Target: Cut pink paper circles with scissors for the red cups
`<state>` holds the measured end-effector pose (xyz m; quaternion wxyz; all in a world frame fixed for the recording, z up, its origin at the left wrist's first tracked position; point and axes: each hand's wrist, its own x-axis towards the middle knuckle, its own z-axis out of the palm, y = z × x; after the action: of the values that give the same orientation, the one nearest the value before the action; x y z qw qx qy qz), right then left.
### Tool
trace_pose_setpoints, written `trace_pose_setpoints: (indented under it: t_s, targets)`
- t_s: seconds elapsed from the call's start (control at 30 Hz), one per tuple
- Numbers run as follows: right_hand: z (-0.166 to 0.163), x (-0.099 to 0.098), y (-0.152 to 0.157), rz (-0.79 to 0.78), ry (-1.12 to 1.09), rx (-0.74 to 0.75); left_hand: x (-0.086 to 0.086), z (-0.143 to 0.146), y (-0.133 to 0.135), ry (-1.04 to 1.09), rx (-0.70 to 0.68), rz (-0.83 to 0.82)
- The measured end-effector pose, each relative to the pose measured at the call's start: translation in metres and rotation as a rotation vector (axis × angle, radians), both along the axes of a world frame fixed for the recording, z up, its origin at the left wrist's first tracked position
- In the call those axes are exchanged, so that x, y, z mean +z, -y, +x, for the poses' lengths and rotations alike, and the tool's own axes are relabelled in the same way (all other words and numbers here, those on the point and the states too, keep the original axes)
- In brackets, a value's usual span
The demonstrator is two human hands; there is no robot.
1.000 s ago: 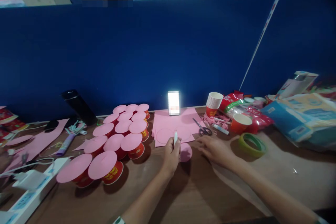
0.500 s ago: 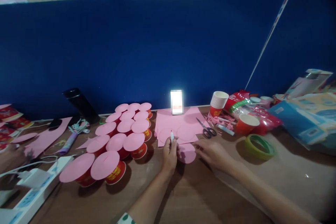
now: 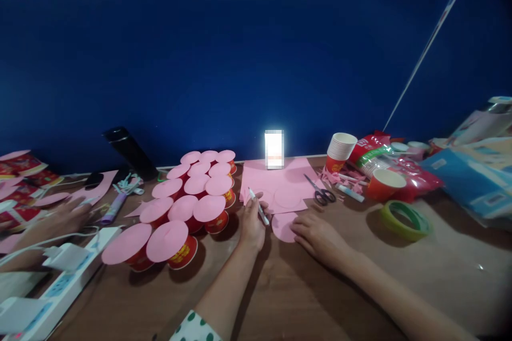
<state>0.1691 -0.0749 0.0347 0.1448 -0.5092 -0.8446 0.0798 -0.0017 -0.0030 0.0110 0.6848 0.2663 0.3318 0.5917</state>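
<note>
My left hand (image 3: 251, 222) is closed around a white pen (image 3: 258, 206) that now lies slanted across its fingers, beside a cut pink paper disc (image 3: 285, 225). My right hand (image 3: 316, 236) rests on the wooden table with its fingers apart, fingertips touching the disc's right edge. Just behind both hands lies a stack of pink paper sheets (image 3: 280, 184) with circles drawn on them.
Several red paper cups capped with pink discs (image 3: 188, 210) stand left of my hands. Scissors (image 3: 322, 194), stacked cups (image 3: 339, 152), an open red cup (image 3: 384, 183) and a green tape roll (image 3: 405, 220) lie to the right. A power strip (image 3: 60, 282) and another person's hand (image 3: 60, 218) are at left.
The pen tipped from upright to slanted in my left hand. My right hand drew back slightly onto the pink disc. The view shifted down and right.
</note>
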Motion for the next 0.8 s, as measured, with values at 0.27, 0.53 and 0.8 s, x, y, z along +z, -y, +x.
trace_pose_setpoints:
  t_s: [0.27,0.53,0.8]
  targets:
    - [0.014,0.000,0.008,-0.037,-0.050,-0.119,-0.004,0.005,0.004,-0.504,-0.076,0.017]
    - [0.002,-0.004,0.001,-0.124,0.014,-0.332,-0.011,0.008,0.007,-0.704,-0.087,0.176]
    - [0.002,-0.005,-0.001,-0.342,-0.313,-0.375,-0.015,0.008,0.009,-0.727,-0.129,0.291]
